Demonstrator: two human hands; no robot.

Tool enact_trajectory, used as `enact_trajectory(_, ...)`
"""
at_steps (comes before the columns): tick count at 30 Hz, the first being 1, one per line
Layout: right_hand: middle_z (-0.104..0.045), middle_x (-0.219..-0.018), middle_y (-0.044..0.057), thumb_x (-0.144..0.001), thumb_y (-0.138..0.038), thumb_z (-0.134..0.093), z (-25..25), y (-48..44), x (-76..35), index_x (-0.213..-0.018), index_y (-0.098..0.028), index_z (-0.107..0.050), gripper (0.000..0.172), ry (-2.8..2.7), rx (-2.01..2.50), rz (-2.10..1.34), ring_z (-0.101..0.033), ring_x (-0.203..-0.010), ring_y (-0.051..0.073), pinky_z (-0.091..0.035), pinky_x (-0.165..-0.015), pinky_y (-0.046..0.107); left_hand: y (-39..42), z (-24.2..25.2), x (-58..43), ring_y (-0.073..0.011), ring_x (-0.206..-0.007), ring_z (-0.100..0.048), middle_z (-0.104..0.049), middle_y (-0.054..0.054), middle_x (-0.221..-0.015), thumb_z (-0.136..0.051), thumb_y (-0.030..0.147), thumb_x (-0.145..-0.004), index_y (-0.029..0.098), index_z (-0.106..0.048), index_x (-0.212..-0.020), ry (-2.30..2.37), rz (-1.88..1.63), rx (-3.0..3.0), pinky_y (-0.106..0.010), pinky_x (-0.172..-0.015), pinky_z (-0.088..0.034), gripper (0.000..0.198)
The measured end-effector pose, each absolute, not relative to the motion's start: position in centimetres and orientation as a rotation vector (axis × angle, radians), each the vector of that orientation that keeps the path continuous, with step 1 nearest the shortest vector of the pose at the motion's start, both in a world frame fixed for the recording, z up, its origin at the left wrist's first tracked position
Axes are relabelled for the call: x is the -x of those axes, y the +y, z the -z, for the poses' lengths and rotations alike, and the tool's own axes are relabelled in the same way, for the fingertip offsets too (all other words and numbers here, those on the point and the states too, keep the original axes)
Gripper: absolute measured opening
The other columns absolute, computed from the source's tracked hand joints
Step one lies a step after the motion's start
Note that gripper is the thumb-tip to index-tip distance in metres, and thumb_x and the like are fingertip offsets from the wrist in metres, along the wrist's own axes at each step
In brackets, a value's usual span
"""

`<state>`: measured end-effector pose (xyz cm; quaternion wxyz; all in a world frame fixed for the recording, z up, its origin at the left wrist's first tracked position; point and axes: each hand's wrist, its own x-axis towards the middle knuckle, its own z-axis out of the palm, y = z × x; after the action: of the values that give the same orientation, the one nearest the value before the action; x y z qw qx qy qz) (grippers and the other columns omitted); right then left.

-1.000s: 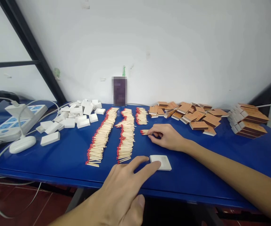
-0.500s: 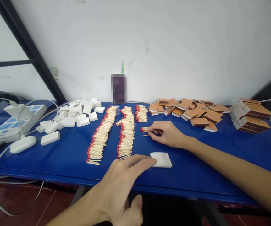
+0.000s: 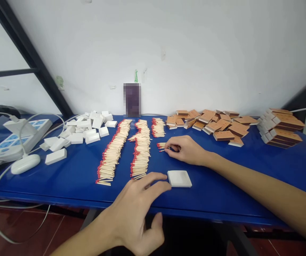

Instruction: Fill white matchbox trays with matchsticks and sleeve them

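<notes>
My right hand [image 3: 183, 149] pinches the end of a few red-tipped matches [image 3: 161, 145] lying on the blue table [image 3: 131, 193]. A white open matchbox tray [image 3: 180, 178] lies in front of it. Left of that tray, my left hand [image 3: 142, 209] hovers at the table's front edge, fingers apart and nothing between them, its fingertips close to the tray's left side. Two long rows of matches, a left row [image 3: 113, 153] and a middle row [image 3: 141, 149], run front to back, with a shorter pile of matches [image 3: 158, 127] behind my right hand.
White trays [image 3: 85, 126] are heaped at the back left, beside a power strip [image 3: 17, 138] with cables. Orange matchbox sleeves [image 3: 223, 135] lie at the back right, near stacked matchboxes [image 3: 280, 128]. A blurred dark object [image 3: 132, 100] leans on the wall.
The view has shifted slightly. My left hand's fingers have come away a little from the tray's left edge. My right hand stays at the few matches.
</notes>
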<state>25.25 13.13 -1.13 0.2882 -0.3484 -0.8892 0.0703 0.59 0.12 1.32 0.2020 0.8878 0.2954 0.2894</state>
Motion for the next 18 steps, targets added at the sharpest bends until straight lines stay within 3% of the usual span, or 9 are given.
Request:
enact_trajectory(3,-0.049,-0.056,-0.005,-0.087,-0.025,-0.060,1.0,13.1,-25.2,-0.082,-0.018,-0.069,0.013,-2.382,1.006,-0.214,-0.041,-0.049,0.009,-0.031,-0.054,0.023,0.3,-1.4,-1.1,-0.0224,-0.102,-0.068,-0.061,-0.007,-0.132,-0.047,0.016,-0.076,0.022,-0.058,-0.124,0.880,-0.723,-2.574,-0.036,-0.078,-0.059,0.049)
enact_trajectory(6,-0.049,-0.057,-0.005,-0.087,-0.026,-0.060,0.8,13.0,-25.2,-0.082,-0.017,-0.068,0.013,-2.389,1.043,-0.238,-0.041,-0.050,0.009,-0.031,-0.055,0.023,0.3,-1.1,-1.1,-0.0197,-0.098,-0.070,-0.065,-0.005,-0.126,-0.045,0.013,-0.082,0.022,-0.060,-0.120,0.836,-0.744,-2.639,-0.031,-0.073,-0.058,0.042)
enact_trajectory(13,-0.048,-0.057,-0.005,-0.088,-0.027,-0.059,0.7,13.0,-25.0,-0.082,-0.017,-0.067,0.013,-2.368,1.068,-0.253,-0.039,-0.049,0.009,-0.030,-0.055,0.023,-0.2,-1.0,-0.5,-0.0167,-0.081,-0.069,-0.071,-0.005,-0.114,-0.054,0.013,-0.064,0.021,-0.060,-0.114,0.778,-1.048,-2.426,-0.027,-0.064,-0.055,0.051)
enact_trajectory(18,-0.049,-0.057,-0.005,-0.088,-0.025,-0.059,0.8,13.1,-25.0,-0.087,-0.017,-0.068,0.012,-2.348,1.034,-0.235,-0.040,-0.049,0.009,-0.031,-0.055,0.022,-0.5,-1.4,-0.1,-0.0140,-0.064,-0.062,-0.070,-0.005,-0.117,-0.046,0.010,-0.055,0.022,-0.062,-0.110,0.744,-1.043,-2.347,-0.028,-0.056,-0.053,0.058)
